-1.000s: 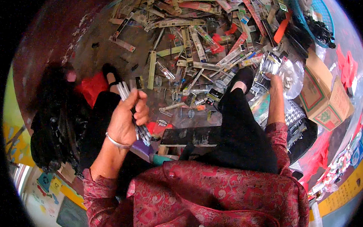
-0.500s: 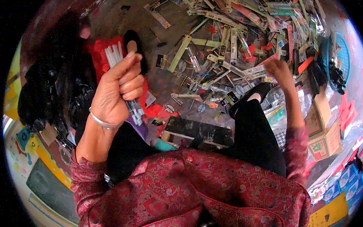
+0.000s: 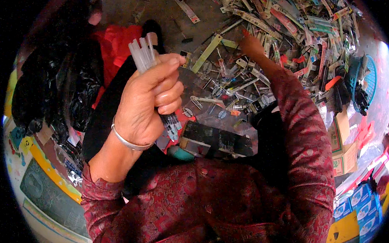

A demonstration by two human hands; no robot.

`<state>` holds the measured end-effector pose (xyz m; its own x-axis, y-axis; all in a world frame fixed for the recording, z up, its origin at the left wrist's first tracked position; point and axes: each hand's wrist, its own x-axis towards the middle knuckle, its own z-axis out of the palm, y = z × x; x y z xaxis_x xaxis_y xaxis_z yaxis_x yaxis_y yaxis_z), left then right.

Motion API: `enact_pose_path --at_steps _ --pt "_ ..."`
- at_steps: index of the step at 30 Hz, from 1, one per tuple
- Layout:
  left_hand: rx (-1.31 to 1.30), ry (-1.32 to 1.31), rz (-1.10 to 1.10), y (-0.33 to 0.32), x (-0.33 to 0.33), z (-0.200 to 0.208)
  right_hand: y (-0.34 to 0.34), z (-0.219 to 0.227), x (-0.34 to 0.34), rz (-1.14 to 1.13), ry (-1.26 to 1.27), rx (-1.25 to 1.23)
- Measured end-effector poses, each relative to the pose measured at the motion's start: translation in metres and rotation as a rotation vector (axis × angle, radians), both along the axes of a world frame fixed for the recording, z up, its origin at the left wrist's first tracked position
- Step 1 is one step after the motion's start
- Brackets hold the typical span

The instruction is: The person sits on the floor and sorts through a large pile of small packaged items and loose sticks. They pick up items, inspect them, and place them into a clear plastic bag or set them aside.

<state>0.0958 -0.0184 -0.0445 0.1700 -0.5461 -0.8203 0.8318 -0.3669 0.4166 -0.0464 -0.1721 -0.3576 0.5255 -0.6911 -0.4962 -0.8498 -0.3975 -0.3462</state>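
My left hand (image 3: 150, 92), a silver bangle at its wrist, is closed around a bundle of slim translucent plastic tubes (image 3: 142, 53). Their pale ends fan out above the fist; the lower ends, dark with clear tips, stick out below it. Farther off and to the right, my right hand (image 3: 252, 47) reaches over the scattered packages, beside a yellow-green strip (image 3: 207, 52). Its fingers point away and are too dim to make out; a small orange-red spot shows at their tips. Small spiral-shaped metal pieces and clear slim packs lie in the litter near this hand.
A large heap of flat packages (image 3: 288, 22) spreads across the far right floor. Black plastic bags (image 3: 54, 82) and red plastic (image 3: 115, 46) lie left. A dark box (image 3: 217, 139) sits between my legs. Rightward are a blue basket (image 3: 367, 78), a cardboard box (image 3: 343, 156) and blue boxes (image 3: 365, 209).
My right hand has swung left and farther out across the littered floor. My left hand, with the tubes still in it, appears farther right as the whole view has shifted a little.
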Motion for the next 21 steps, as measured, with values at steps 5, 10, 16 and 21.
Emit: enact_pose_path --at_steps 5,10,16,21 --pt "-0.018 -0.026 -0.03 -0.001 -0.002 -0.004 -0.018 0.005 -0.022 0.569 -0.113 -0.077" --pt "0.007 -0.047 -0.052 0.002 -0.008 -0.009 0.007 0.0 -0.022 0.894 -0.013 -0.222" --pt "0.027 -0.099 -0.067 0.0 -0.008 -0.014 0.005 -0.017 -0.03 0.885 -0.068 -0.259" --pt "0.052 -0.121 -0.079 0.003 -0.01 -0.019 0.016 -0.004 -0.036 0.965 -0.011 -0.138"
